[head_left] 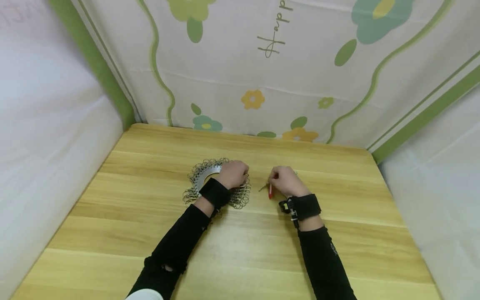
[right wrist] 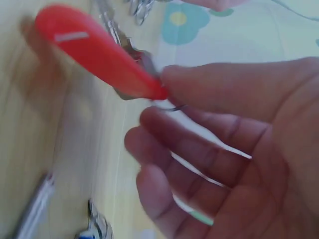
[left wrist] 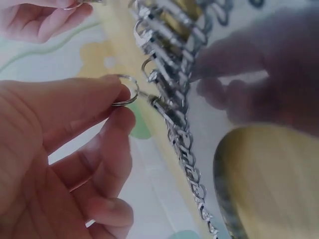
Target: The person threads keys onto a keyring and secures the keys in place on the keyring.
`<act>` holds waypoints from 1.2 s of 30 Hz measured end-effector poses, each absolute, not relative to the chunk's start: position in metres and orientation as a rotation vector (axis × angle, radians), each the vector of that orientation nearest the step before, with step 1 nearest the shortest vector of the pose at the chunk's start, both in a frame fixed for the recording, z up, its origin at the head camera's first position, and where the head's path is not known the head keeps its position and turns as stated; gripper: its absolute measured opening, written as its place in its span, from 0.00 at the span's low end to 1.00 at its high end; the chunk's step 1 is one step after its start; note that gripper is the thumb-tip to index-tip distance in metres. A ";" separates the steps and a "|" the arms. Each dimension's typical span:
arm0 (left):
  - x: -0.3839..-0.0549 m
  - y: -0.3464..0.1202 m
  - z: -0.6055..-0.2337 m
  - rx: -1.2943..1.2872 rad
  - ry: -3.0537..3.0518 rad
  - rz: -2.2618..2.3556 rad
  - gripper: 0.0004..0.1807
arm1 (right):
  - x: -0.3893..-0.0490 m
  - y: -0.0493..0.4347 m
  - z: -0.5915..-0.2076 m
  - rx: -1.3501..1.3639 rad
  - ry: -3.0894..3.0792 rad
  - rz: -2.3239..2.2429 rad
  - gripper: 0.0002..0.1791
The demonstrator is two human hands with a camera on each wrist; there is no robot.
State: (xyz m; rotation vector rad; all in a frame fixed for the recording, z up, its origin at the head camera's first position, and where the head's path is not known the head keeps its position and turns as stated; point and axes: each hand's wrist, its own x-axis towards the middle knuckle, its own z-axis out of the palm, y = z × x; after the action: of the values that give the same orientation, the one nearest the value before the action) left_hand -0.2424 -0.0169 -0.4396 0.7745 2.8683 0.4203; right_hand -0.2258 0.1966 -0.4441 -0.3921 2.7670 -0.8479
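Just beyond right-hand grip (head_left: 286,181), red tag (right wrist: 97,52), key (right wrist: 113,29) alongside

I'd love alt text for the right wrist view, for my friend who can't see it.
A right hand holds a red tag at its fingertips, with a metal key behind the tag and a thin ring at its narrow end. Wooden tabletop fills the left, with a blurred metal rod low down, and flowered cloth shows behind.
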 end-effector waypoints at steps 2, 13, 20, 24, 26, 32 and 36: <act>-0.244 -0.020 -0.439 0.784 2.855 0.470 0.19 | -0.227 0.197 -0.441 -0.389 2.743 -0.939 0.05; -0.246 -0.027 -0.439 0.746 2.797 0.676 0.10 | -0.234 0.191 -0.452 -0.363 2.523 -1.458 0.10; -0.247 -0.025 -0.438 0.752 2.759 0.753 0.08 | -0.239 0.183 -0.459 -0.418 2.243 -1.712 0.11; -0.248 -0.025 -0.438 0.781 2.746 0.752 0.08 | -0.244 0.177 -0.464 -0.427 2.184 -1.657 0.13; -0.248 -0.026 -0.438 0.782 2.740 0.745 0.08 | -0.246 0.173 -0.465 -0.407 2.200 -1.606 0.14; -0.247 -0.032 -0.435 0.770 2.709 0.777 0.07 | -0.247 0.162 -0.464 -0.289 2.313 -1.388 0.12; -0.248 -0.035 -0.434 0.773 2.697 0.782 0.07 | -0.246 0.159 -0.462 -0.256 2.366 -1.278 0.12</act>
State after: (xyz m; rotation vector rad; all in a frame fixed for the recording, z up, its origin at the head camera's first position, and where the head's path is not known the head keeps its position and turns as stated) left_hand -0.2483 -0.0346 -0.4342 0.7731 2.6975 0.7817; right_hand -0.2463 0.1590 -0.4622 -0.2562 2.3662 -1.2779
